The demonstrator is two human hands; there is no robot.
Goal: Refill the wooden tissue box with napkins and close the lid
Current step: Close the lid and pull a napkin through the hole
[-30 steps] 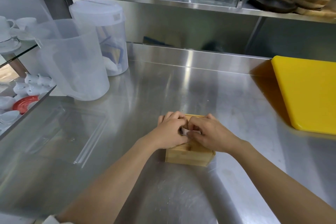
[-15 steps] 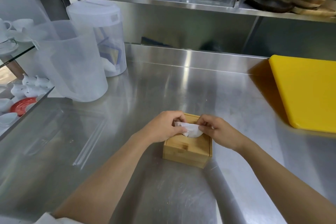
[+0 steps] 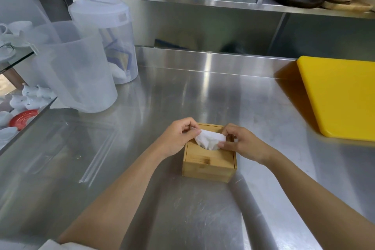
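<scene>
A small wooden tissue box (image 3: 209, 165) sits on the steel counter in front of me with its lid down. A white napkin (image 3: 210, 140) sticks up out of the round opening in the lid. My left hand (image 3: 179, 139) pinches the napkin's left edge between thumb and fingers. At the box's right side, my right hand (image 3: 241, 143) pinches the napkin's right edge. The rest of the napkins are hidden inside the box.
Two translucent plastic jugs (image 3: 81, 71) stand at the back left. A yellow cutting board (image 3: 343, 97) lies at the right. A glass shelf with white cups and a red saucer (image 3: 22, 117) is at the far left. A steel shelf (image 3: 203, 2) runs overhead.
Both hands were pressed together over the box top. They have drawn apart and a napkin has come up through the lid opening, now spread between them.
</scene>
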